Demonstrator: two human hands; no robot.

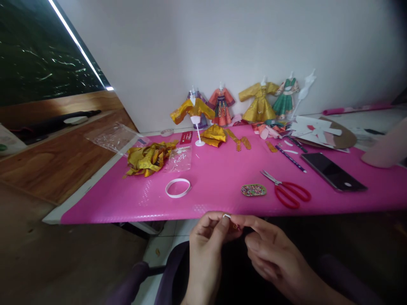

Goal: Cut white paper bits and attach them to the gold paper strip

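Note:
Just off the table's front edge, my left hand [208, 250] is closed, its thumb and forefinger pinching a small white strip [227, 216]. A small yellow and dark red piece [236, 227] shows under the fingers, mostly hidden. My right hand [273, 250] reaches in from the right; its outstretched forefinger touches the strip's end. The right thumb stays apart from that finger, and the other fingers curl inward. Nearest to the hands on the pink table cover [216, 186] are an oval patterned tin [253, 189], red-handled scissors [291, 192] and a white tape ring [178, 188].
Gold fabric scraps [149, 159] and a bag of small white pieces [179, 159] lie left. Dressed miniature forms, including a gold dress [261, 101], stand along the wall. A phone [332, 171], patterned pencil [291, 158] and white paper pieces [316, 131] lie right.

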